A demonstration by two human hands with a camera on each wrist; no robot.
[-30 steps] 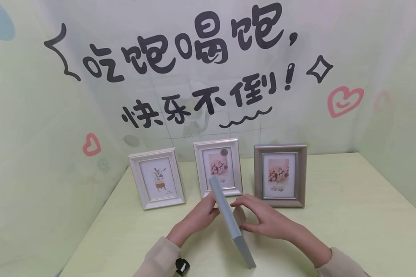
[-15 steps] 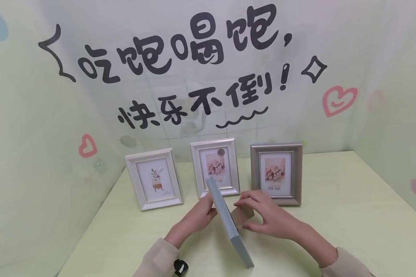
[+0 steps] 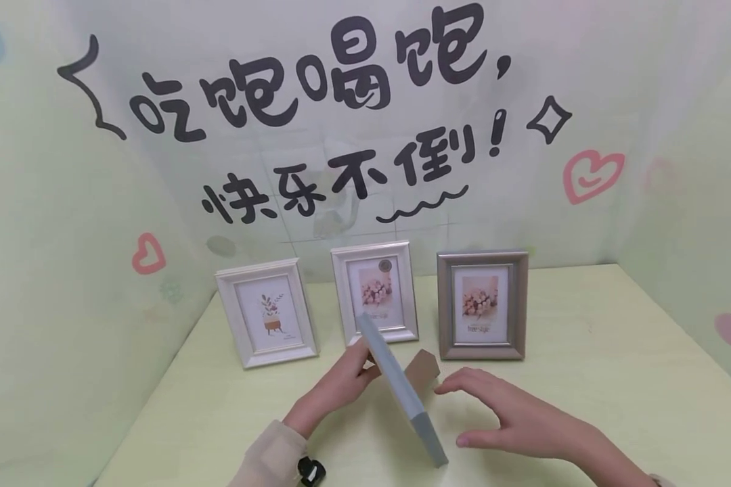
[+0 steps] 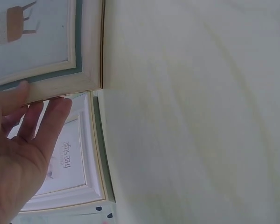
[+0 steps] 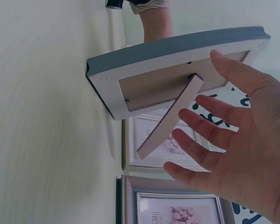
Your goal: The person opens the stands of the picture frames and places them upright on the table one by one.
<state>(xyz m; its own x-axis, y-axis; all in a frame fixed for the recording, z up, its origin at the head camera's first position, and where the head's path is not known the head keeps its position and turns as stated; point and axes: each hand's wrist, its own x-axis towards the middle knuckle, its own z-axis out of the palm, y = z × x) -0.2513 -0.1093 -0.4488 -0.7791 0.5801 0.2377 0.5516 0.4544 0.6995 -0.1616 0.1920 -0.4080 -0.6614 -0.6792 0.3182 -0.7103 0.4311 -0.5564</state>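
Observation:
My left hand (image 3: 335, 385) grips a picture frame (image 3: 394, 380) by its far edge, in front of the other frames. In the left wrist view its thumb lies on the pale front border, and the fingers reach behind. The frame stands edge-on in the head view, its blue-grey side showing. From its back (image 5: 149, 86) a flat easel leg (image 5: 170, 119) sticks out at an angle, as the right wrist view shows. To the right of that leg, my right hand (image 3: 518, 416) holds nothing, its fingers spread and loosely bent, fingertips close to the leg.
Behind the hands, a white frame with a plant print (image 3: 272, 316), a white frame with a flower print (image 3: 374, 287) and a grey-brown frame (image 3: 482, 308) stand in a row on the pale table (image 3: 609, 392). A printed cloth backdrop (image 3: 499, 210) hangs behind.
The easel leg has swung out from the frame's back. My right hand has let go of it and drawn back to the right, fingers spreading. The left hand keeps its grip.

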